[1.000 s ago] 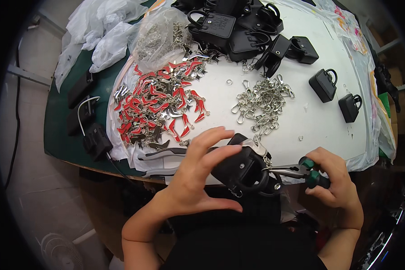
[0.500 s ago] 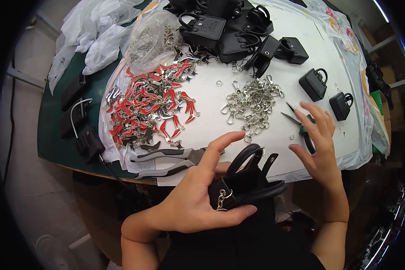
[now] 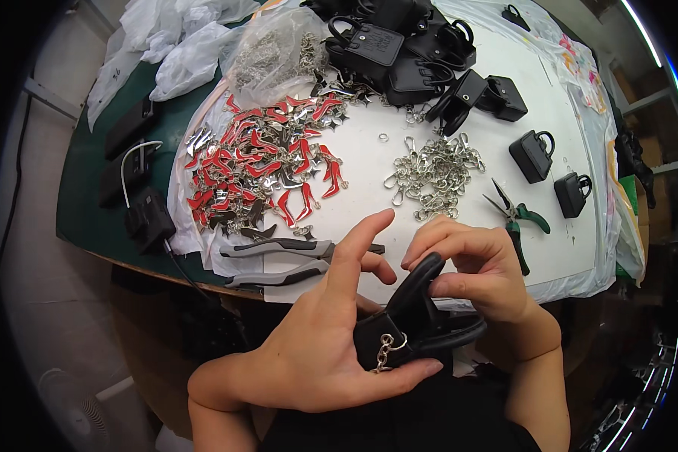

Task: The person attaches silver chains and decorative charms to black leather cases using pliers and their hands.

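Low in front of me, my left hand [image 3: 316, 339] grips a black mini handbag [image 3: 373, 331] from its side, thumb along the near face and index finger raised. A short silver chain [image 3: 386, 352] hangs from a ring at the bag's side. My right hand [image 3: 482, 267] has come to the bag's top, its bent fingers and thumb closed around the upper end of a black handle [image 3: 422, 282]. Whether a small ring is also between those fingertips is hidden. Silver swivel clasps [image 3: 437, 177] lie heaped just beyond the right hand.
Red shoe-shaped charms [image 3: 260, 162] are piled on the left. Grey-handled pliers [image 3: 279, 248] rest at the near edge, green-handled pliers [image 3: 520, 215] to the right. More black mini handbags [image 3: 365, 49] crowd the back, beside a clear bag of metal parts [image 3: 275, 60]. Black devices [image 3: 151, 218] sit far left.
My right hand has moved left from above the green-handled pliers and closed at the handbag's handle. My left hand still holds the bag, slightly lower. The view has shifted a little.
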The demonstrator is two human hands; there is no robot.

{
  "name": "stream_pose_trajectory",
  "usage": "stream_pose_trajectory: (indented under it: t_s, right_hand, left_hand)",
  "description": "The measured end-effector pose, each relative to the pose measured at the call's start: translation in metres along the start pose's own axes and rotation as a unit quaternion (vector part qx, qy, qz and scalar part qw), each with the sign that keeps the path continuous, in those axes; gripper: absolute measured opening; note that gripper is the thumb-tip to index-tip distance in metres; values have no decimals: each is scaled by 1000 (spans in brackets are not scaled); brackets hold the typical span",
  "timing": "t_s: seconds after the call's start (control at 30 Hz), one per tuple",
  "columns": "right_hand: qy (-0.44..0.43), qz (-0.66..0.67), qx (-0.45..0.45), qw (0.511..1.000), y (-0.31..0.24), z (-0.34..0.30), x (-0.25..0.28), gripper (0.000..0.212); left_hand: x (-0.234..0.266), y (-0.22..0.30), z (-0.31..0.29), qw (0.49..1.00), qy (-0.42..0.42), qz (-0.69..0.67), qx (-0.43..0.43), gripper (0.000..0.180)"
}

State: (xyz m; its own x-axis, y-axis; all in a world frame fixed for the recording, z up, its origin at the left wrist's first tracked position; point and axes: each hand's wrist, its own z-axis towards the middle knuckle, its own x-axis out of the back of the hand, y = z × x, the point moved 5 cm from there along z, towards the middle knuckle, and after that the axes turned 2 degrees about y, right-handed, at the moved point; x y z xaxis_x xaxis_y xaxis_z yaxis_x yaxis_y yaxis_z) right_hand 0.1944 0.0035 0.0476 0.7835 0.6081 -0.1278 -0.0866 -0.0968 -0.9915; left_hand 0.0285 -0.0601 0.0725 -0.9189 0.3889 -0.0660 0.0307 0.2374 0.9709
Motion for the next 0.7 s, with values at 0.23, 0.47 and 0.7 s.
stream_pose_trajectory:
  t_s: [0.23,0.47,0.7]
  right_hand:
    - [-51,-2,-34,998,5,-5,-9,23]
    - [-28,69,-43,996,9,2,-9,29]
    - [75,11,59,995,3,16,35,17]
  left_hand:
    - [6,3,0,1000,-2,16,-13,111]
    - [42,-20,-13,998,39,6,-59,75]
    - [86,-29,-70,984,137,-62,-91,66]
